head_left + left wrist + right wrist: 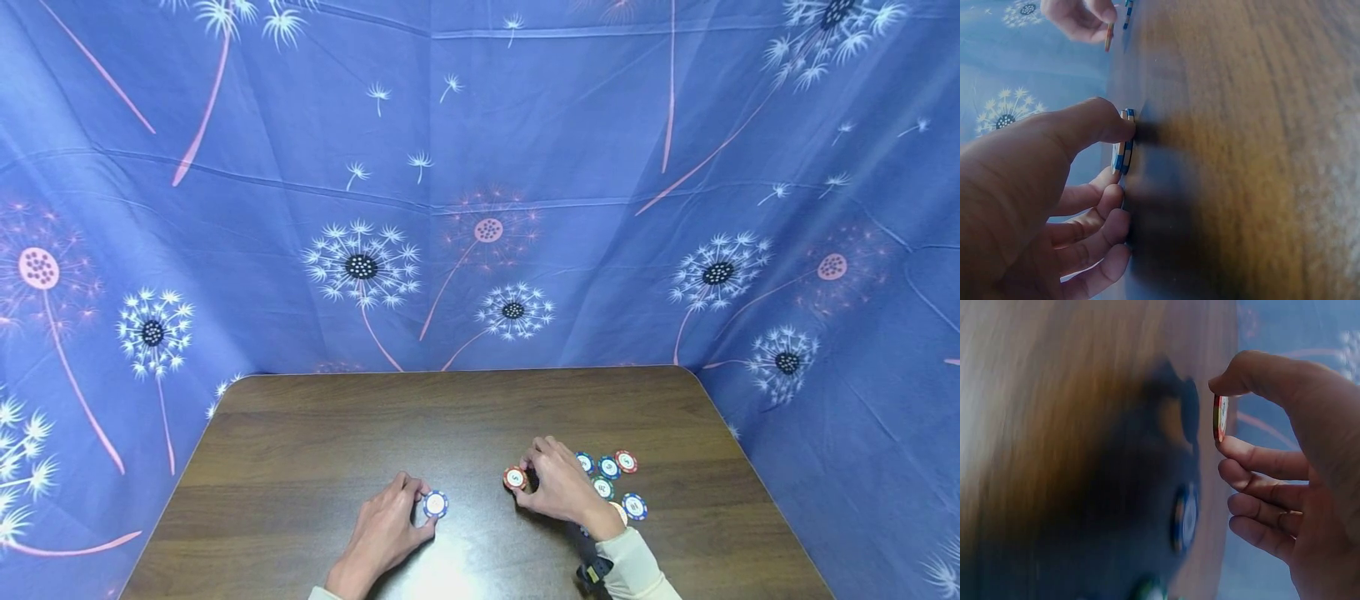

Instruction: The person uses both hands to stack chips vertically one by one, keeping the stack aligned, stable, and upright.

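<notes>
Two stacked blue-and-white poker chips (1124,147) lie on the table at the left hand, one on the other; from above only the top chip (436,504) shows. My left hand (390,521) pinches their edges between thumb and fingers. A red-and-white poker chip (514,477) is pinched by its edge in my right hand (558,483). The right wrist view shows this red chip (1220,417) held above the table, its shadow on the wood. Beside the right hand lie several loose chips, among them a green chip (602,487) and a blue chip (634,506), partly hidden by the wrist.
The brown wooden table (300,467) has its far edge against a blue dandelion-print cloth (450,150), which also hangs at both sides. Another red chip (626,461) lies at the far right of the loose group. A dark strap (595,573) is on the right wrist.
</notes>
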Demonstrator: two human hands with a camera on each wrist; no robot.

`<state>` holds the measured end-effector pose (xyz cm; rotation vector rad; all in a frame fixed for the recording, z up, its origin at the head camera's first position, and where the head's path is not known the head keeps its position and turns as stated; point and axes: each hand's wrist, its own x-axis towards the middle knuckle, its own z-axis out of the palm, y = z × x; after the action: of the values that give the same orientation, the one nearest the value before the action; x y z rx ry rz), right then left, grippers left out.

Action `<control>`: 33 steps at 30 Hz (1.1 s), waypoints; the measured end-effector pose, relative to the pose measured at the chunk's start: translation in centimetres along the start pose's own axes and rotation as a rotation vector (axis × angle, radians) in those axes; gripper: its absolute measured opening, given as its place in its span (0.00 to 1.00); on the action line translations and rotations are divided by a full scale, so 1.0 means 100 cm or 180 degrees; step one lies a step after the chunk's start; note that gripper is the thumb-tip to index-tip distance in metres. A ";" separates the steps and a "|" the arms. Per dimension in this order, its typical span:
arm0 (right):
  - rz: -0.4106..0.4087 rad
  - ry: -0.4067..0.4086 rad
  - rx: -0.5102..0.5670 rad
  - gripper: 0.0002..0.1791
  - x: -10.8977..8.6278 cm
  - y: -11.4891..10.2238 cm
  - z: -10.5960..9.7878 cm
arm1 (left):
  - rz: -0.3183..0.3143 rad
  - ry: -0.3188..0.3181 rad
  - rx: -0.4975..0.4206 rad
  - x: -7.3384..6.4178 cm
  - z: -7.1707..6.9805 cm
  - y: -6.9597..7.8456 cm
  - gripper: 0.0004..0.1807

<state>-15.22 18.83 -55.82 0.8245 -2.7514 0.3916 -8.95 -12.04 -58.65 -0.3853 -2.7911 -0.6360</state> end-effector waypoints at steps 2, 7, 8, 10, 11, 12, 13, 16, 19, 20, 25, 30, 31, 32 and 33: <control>-0.0080 0.0015 -0.0012 0.20 0.004 -0.010 0.004 | -0.0003 0.0007 0.0005 0.000 0.000 0.000 0.19; -0.0187 -0.0129 -0.0003 0.20 0.011 -0.034 0.015 | -0.0001 0.0022 0.0012 0.001 0.001 0.001 0.19; -0.0214 -0.0166 -0.0002 0.20 0.012 -0.038 0.017 | 0.0000 0.0023 0.0012 0.001 0.001 0.001 0.19; -0.0282 -0.0210 -0.0024 0.20 0.014 -0.047 0.021 | 0.0006 0.0022 0.0013 0.000 0.000 0.001 0.19; -0.0323 -0.0216 -0.0043 0.20 0.016 -0.051 0.023 | 0.0008 0.0020 0.0016 0.000 0.000 0.001 0.19; -0.0361 -0.0224 -0.0043 0.20 0.017 -0.055 0.024 | 0.0008 0.0016 0.0015 0.000 0.000 0.001 0.19; -0.0391 -0.0230 -0.0051 0.20 0.018 -0.059 0.026 | 0.0004 0.0011 0.0015 0.000 0.000 0.001 0.19; -0.0457 -0.0246 -0.0063 0.20 0.023 -0.069 0.031 | 0.0001 -0.0002 0.0021 0.000 0.000 0.001 0.19; -0.0492 -0.0251 -0.0109 0.20 0.027 -0.077 0.034 | 0.0008 -0.0006 0.0030 0.000 0.000 0.001 0.19; -0.0507 -0.0237 -0.0124 0.20 0.028 -0.079 0.035 | 0.0015 -0.0005 0.0033 0.000 0.000 0.001 0.19; -0.0568 -0.0134 -0.0175 0.21 0.033 -0.085 0.037 | 0.0024 -0.0031 0.0040 0.001 0.000 0.001 0.20; -0.0592 -0.0140 -0.0195 0.21 0.035 -0.088 0.040 | 0.0002 -0.0110 0.0034 0.001 -0.001 0.000 0.20; -0.0590 -0.0156 -0.0184 0.21 0.035 -0.089 0.040 | 0.0000 -0.0117 0.0029 0.001 -0.001 0.000 0.20; -0.0588 -0.0167 -0.0160 0.20 0.035 -0.089 0.040 | 0.0000 -0.0119 0.0023 0.001 -0.001 0.000 0.21; -0.0583 -0.0175 -0.0121 0.20 0.034 -0.089 0.040 | -0.0003 -0.0116 0.0021 0.001 -0.001 0.000 0.21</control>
<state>-13.58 8.69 -56.93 1.0817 -2.6937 0.2840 -8.99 -12.05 -58.55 -0.3984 -2.8272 -0.6262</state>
